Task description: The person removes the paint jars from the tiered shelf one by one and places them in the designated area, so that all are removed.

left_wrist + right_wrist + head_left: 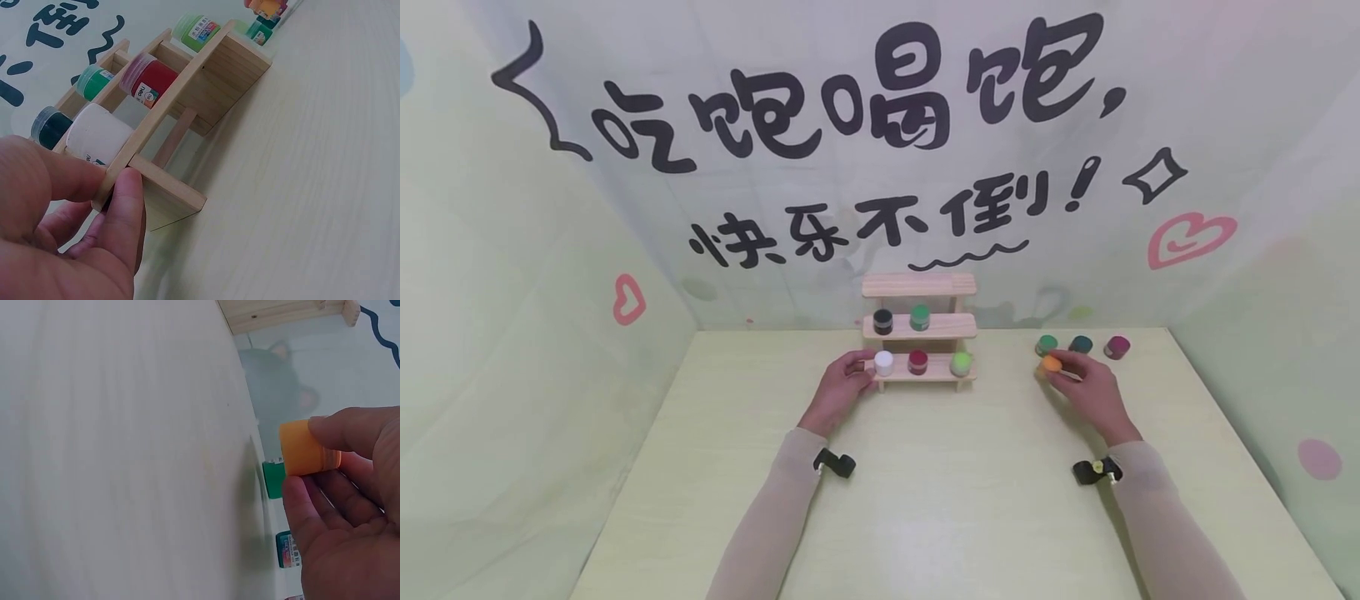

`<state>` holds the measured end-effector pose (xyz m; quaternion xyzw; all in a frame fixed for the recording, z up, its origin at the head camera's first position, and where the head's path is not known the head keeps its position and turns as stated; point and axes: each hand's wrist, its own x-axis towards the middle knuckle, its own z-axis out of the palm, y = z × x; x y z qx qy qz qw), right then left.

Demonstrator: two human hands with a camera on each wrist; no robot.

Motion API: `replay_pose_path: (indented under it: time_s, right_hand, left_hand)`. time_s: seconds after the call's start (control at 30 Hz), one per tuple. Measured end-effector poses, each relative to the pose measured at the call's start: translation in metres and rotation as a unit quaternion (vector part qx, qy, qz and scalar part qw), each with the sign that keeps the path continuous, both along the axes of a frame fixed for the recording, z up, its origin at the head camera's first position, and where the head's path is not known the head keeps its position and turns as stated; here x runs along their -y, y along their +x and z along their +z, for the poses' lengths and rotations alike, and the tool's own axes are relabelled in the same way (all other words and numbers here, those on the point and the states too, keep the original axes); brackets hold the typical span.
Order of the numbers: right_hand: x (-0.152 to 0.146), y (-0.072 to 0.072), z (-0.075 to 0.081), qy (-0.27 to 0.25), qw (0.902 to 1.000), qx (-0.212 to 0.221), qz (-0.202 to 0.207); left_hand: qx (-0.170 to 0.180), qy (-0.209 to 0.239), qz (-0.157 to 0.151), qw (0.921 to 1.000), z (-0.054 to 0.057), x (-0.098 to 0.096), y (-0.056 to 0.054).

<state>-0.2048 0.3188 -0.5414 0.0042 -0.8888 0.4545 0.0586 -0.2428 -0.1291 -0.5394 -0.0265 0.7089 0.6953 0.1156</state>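
Note:
A small three-step wooden rack (919, 285) stands at the back of the table. My left hand (841, 387) pinches the left end of its lowest board between thumb and fingers (125, 200). Beside that hand, on the lowest step, sits a white paint jar (883, 363), with a dark red jar (918, 362) and a light green jar (961, 364) to its right. The middle step carries a black jar (883, 322) and a green jar (920, 317). At the right, my right hand (1092, 396) holds an orange paint jar (303, 448) between thumb and fingers, raised off the table.
Behind the right hand, a green jar (1047, 344), a teal jar (1081, 344) and a magenta jar (1117, 347) stand in a row on the pale table (955, 500). A cloth backdrop (820, 42) with black lettering hangs behind the table and along both sides.

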Motion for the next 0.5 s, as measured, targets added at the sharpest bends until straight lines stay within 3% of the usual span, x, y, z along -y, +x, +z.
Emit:
replay_pose_path:
  time_s: [0.5]
  right_hand:
    - [-0.0094,-0.0014,-0.0005,0.018,0.9995,0.023,-0.009]
  left_hand:
    - [0.005,0.005,-0.001,1.0,0.0002,-0.0001,0.0]
